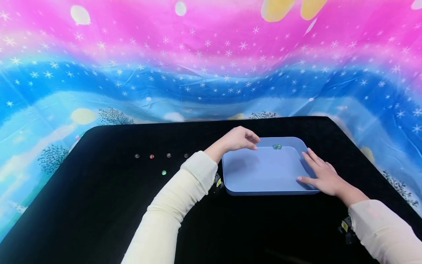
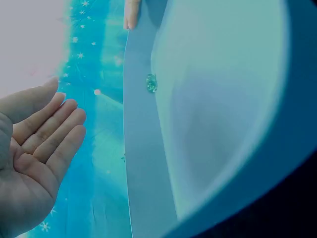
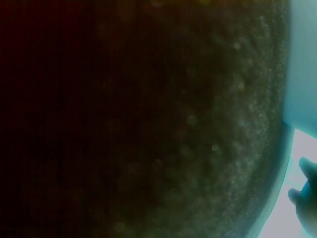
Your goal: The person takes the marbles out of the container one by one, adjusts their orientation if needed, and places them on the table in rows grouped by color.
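A shallow blue-grey tray [image 1: 263, 170] lies on the black table. Two or so green glass pieces [image 1: 277, 146] sit against its back inner wall; the left wrist view shows the green glass [image 2: 151, 83] too. Over the tray's back left corner hovers my left hand [image 1: 239, 139]. In the left wrist view that left hand [image 2: 42, 144] has its palm in sight, fingers loosely extended and nothing in them. My right hand [image 1: 321, 174] rests on the tray's right rim with its fingers spread. The right wrist view is mostly dark and blurred.
Left of the tray, several small glass pieces lie in a row, among them a reddish one [image 1: 151, 156] and a clear one [image 1: 169, 155]. A green glass piece [image 1: 164, 172] lies in front of them. A patterned pink and blue cloth [image 1: 197, 66] hangs behind the table.
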